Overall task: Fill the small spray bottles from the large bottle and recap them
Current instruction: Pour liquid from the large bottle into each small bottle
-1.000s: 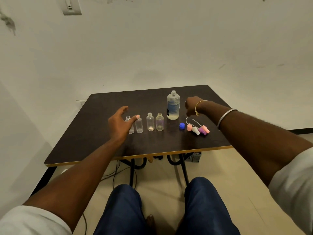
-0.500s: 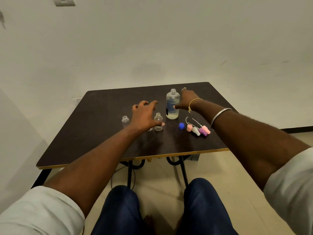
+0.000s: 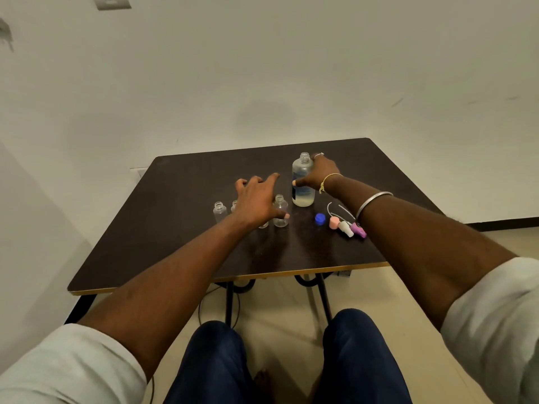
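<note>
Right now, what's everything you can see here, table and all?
table: one, dark brown, in front of the person.
large bottle: one, clear, uncapped, right of centre.
small bottles: four, clear, uncapped, in a row to its left; two partly hidden.
blue cap: one, right of the row.
spray caps: three seen, pink, white, purple, beside the blue cap.
wall switch: one, white, top left.
left grip: bare hand, fingers spread, over the small bottles.
right grip: bare hand, holds the large bottle.

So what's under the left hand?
The left hand covers most of two small bottles: only one's neck and the other's base peek out. Whether the hand touches them can't be told.
</note>
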